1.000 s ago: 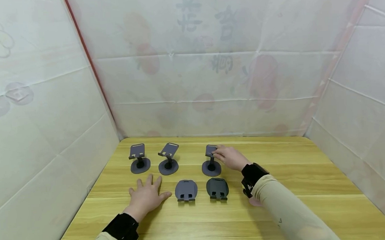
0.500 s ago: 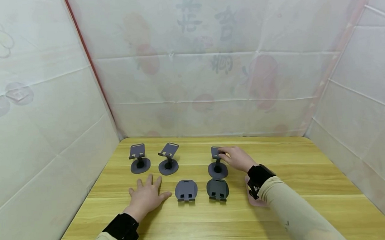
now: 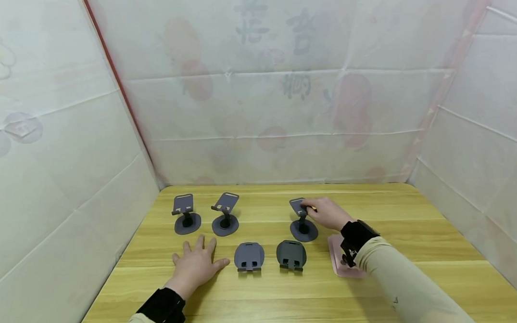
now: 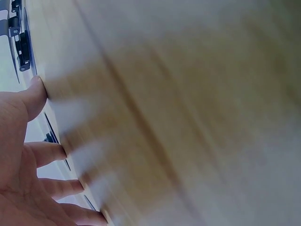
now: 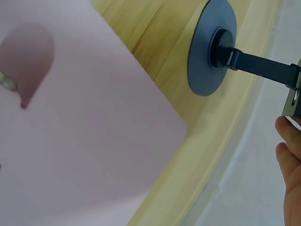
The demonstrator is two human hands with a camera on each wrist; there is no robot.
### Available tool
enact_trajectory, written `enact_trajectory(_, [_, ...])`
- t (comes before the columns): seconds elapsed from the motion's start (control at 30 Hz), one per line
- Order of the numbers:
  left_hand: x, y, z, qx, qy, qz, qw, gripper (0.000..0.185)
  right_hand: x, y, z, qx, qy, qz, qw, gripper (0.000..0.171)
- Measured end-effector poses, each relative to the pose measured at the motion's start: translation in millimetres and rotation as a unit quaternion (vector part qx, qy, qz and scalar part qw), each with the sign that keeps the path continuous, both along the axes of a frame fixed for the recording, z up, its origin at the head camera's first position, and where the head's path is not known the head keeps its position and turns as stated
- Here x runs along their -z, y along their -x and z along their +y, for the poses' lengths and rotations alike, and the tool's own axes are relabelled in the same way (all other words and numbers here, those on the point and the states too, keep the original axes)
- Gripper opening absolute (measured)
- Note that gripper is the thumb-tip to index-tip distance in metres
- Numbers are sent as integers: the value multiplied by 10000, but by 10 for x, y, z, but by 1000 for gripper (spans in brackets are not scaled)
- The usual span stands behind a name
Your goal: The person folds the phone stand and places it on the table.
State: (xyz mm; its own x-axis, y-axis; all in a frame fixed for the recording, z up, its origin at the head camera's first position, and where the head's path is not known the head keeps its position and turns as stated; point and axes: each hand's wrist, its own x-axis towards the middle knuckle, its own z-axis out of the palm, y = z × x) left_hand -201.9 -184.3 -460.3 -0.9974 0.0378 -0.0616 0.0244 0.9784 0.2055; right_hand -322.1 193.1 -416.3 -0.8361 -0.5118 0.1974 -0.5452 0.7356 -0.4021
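My right hand (image 3: 327, 213) pinches the upper plate of a dark grey phone stand (image 3: 304, 231), which stands unfolded on its round base right of the table's middle. In the right wrist view the stand's base (image 5: 211, 47) and slim upright arm show, with fingertips (image 5: 288, 129) at the edge of its plate. My left hand (image 3: 196, 265) rests on the table with its fingers spread, holding nothing. Its thumb points toward a grey phone stand folded flat (image 3: 249, 252). Beside that lies a darker, folded phone stand (image 3: 291, 250).
Two more unfolded phone stands, one at the far left (image 3: 187, 223) and one beside it (image 3: 225, 224), stand at the back of the wooden table (image 3: 265, 306). A pink, square-cornered stand (image 3: 338, 261) sits partly hidden under my right wrist. Pale cloth walls (image 3: 258, 161) enclose the table.
My right hand has moved to the right and slightly nearer, taking the phone stand along; its plate now faces differently. More of the pink stand shows. My left hand has stayed put.
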Motion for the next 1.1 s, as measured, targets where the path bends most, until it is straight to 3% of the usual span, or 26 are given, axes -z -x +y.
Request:
enact_trajectory(0.13, [5,1,-10,-5,-3,-16,10000,81,-7,-8,-17,303,102,31,9995,30])
enact_trajectory(0.37, [0,-5,-11,-16,-39,-58,10000,81,5,40,-115,1467,43,-14,9892,49])
enact_trajectory(0.53, [19,-9,-11,27,-26,5,10000,81,-5,50,-163,1821,117,-531,9818,53])
enact_trajectory(0.67, [25,-8,-10,33,7,20,10000,81,-22,40,-170,1754,766,-1351,9722,58])
enact_trajectory(0.8, [22,-6,-10,29,46,27,10000,81,-30,35,-158,1625,1341,-2054,9557,64])
enact_trajectory(1.1, [24,1,-6,45,77,56,9999,81,-32,85,-143,1419,2114,-2968,9204,63])
